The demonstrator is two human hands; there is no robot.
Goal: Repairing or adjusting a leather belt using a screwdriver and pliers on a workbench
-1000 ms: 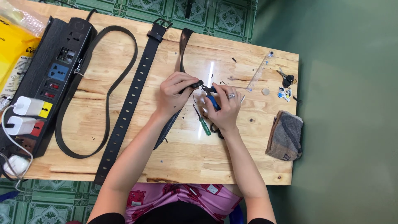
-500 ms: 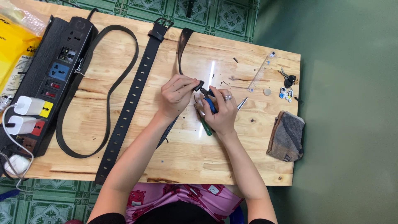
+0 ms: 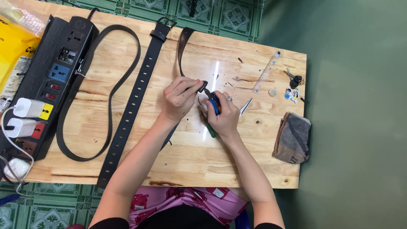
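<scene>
1. The left hand (image 3: 180, 96) pinches the end of a dark brown strap (image 3: 181, 46) near the middle of the table (image 3: 237, 169); its grip is clamped on the strap end, fingers curled tight.
2. The right hand (image 3: 224, 115) sits just beside it, at about 4 o'clock from the left hand, its grip closed around blue-handled pliers (image 3: 213, 103) whose nose meets the strap end.
3. To do this well, I judge the strap should be held flat and still while the pliers squeeze straight, not twisted, so the leather does not tear.
4. The strap is narrow, dark and glossy; it runs from the hands up toward 12 o'clock and curves at the table's far edge.
5. A green-handled tool (image 3: 208, 126) lies under the right hand.
</scene>
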